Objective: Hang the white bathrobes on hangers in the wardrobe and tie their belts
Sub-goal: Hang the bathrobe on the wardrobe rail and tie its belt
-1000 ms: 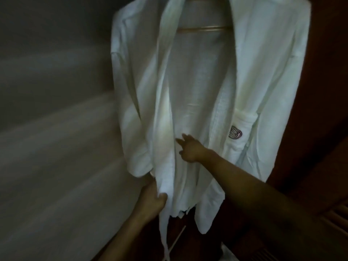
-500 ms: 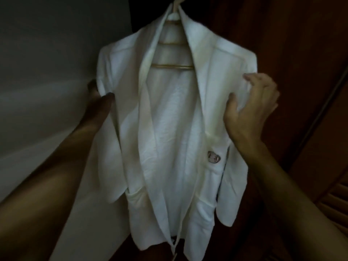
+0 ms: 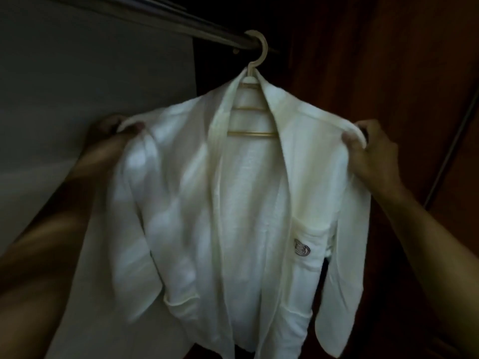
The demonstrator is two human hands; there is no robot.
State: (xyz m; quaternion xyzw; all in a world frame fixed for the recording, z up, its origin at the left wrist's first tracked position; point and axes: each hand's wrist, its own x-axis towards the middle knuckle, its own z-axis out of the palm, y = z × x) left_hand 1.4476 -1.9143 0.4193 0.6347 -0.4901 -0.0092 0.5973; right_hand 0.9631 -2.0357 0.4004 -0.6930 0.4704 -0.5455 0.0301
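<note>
Robe (image 3: 241,203) hangs on hanger (image 3: 255,73) on rail (image 3: 181,24), front open. Your left hand (image 3: 108,136) and right hand (image 3: 373,151) pinch its shoulders; tug evenly so seams sit square before tying.

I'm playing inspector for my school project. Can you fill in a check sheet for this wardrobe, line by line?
Surface: nothing seen; no table or shelf in view.
Job's things: white bathrobe hangs on a pale hanger hooked over the dark rail; front open, no tied belt seen; logo on its chest pocket.
Clutter: nothing seen.
Grippers: left hand, blurred, grips one bathrobe shoulder; right hand pinches the other shoulder.
Cables: nothing seen.
Surroundings: grey panel on the left, reddish wooden panels on the right; dim light.
</note>
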